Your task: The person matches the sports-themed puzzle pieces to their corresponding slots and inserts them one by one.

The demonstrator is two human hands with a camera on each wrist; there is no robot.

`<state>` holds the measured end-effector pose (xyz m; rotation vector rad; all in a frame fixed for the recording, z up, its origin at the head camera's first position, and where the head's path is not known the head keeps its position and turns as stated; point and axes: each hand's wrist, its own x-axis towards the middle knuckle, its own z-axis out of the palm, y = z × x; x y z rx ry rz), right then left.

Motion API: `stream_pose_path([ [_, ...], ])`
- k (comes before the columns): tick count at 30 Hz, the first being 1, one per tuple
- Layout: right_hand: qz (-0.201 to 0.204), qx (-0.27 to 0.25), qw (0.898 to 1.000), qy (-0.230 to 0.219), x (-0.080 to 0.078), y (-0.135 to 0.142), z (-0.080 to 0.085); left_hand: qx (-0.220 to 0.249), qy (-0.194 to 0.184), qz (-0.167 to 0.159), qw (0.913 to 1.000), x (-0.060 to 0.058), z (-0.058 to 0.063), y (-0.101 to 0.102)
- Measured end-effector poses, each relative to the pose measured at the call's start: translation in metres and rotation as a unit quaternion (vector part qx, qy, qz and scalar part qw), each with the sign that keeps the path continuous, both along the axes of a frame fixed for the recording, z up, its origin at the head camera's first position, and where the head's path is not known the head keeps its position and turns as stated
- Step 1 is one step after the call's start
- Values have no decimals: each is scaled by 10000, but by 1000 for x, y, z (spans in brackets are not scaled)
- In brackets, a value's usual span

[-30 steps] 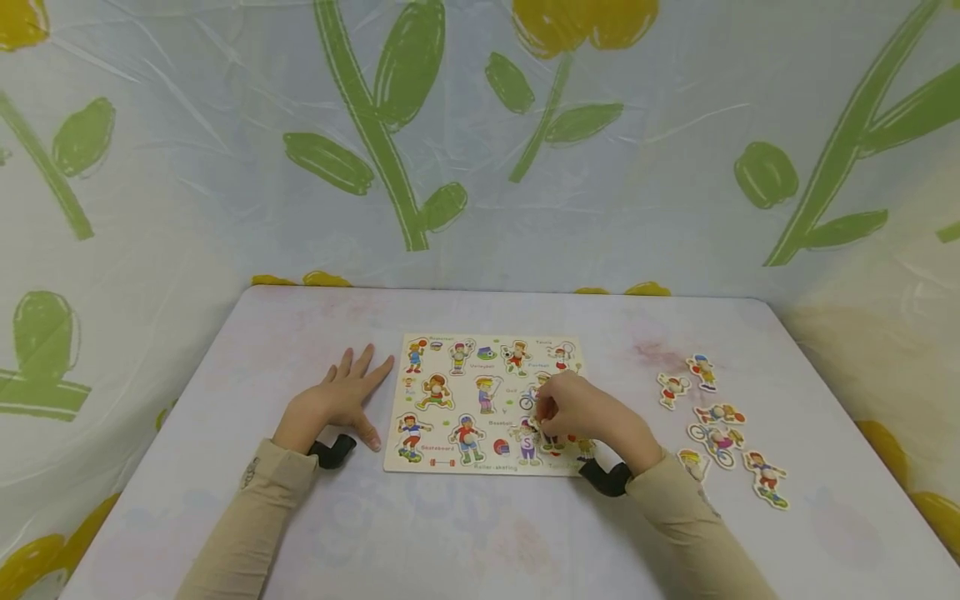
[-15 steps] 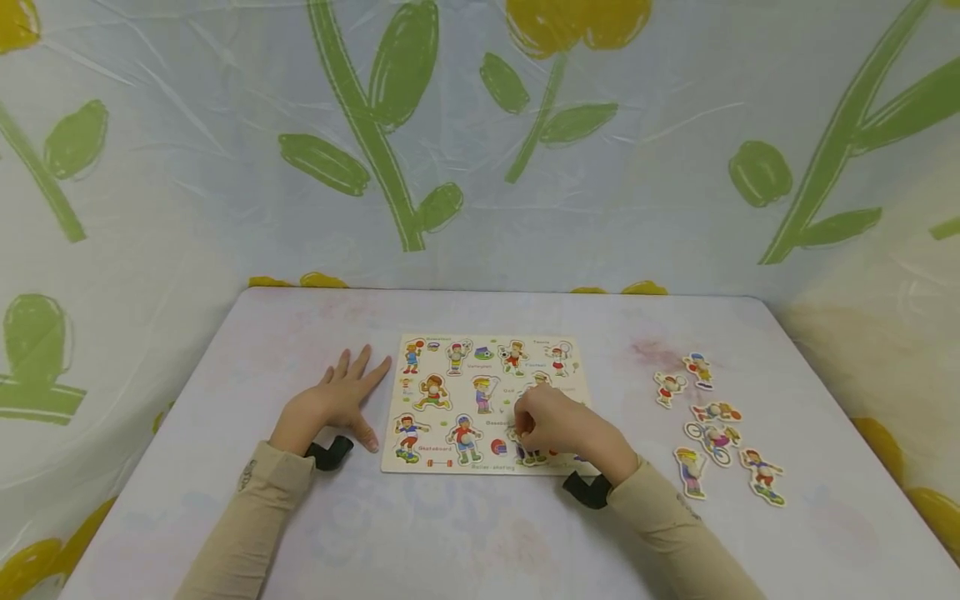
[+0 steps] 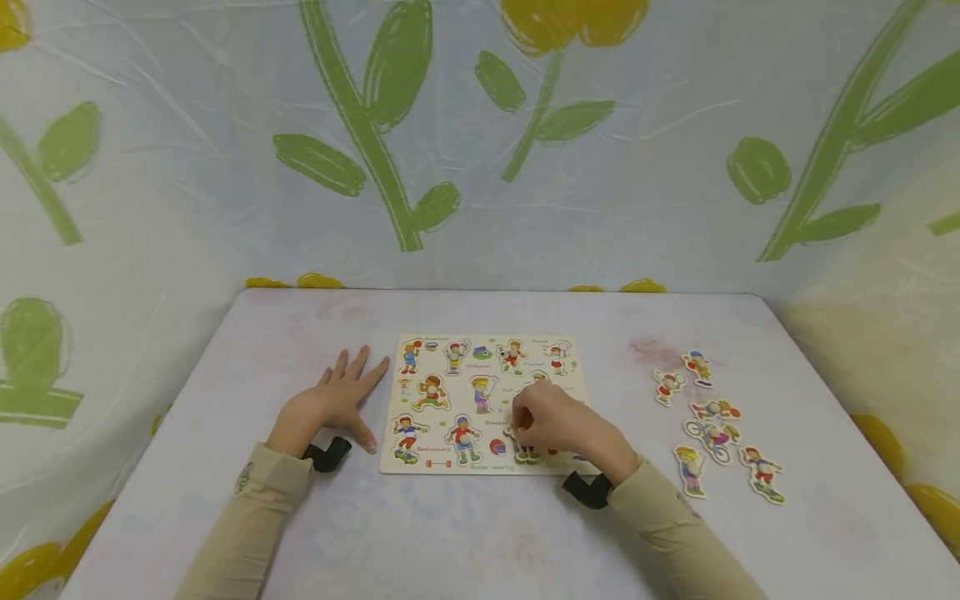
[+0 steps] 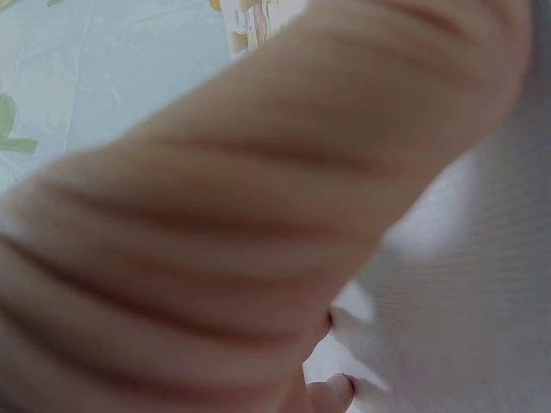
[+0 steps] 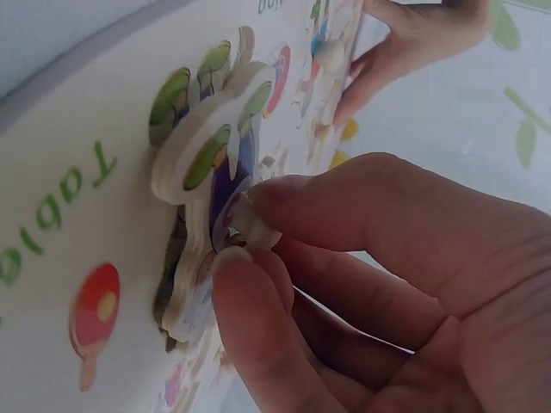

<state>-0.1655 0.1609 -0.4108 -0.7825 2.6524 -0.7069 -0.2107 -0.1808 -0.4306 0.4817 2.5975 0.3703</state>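
My right hand pinches the white knob of a figure-shaped puzzle piece between thumb and fingers. In the right wrist view, this purple-clothed piece with green shoes lies over a matching printed figure, slightly offset from it. Whether it touches the board cannot be told. The cream puzzle board lies flat, printed with sports figures and words; my hand covers its lower right part in the head view. My left hand rests on the table with fingers spread, just left of the board.
Several loose pieces lie right of the board: a racket player, a blue-capped figure, a ball player, a cyclist, a golfer and a skateboarder. A flowered sheet hangs behind the table.
My right hand has shifted left across the board with the piece, uncovering the loose golfer, and has stayed nearly in place over the last half second. The left hand keeps its place.
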Motion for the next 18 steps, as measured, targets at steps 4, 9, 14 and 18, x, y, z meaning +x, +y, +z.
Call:
stream_pose_path([
  [4,56,-109,9999,-39,0,-1,-1,5,28,-22,10000,-1,0,0],
  [9,69,-48,10000,-23,1,-2,-1,8,-46,21,10000,0,4,2],
  [14,163,17,9998,112,1,-3,-3,-23,-96,50,9999,2,7,3],
  [18,117,69,9996,249,1,-4,-4,-10,-114,57,9999,2,7,3],
])
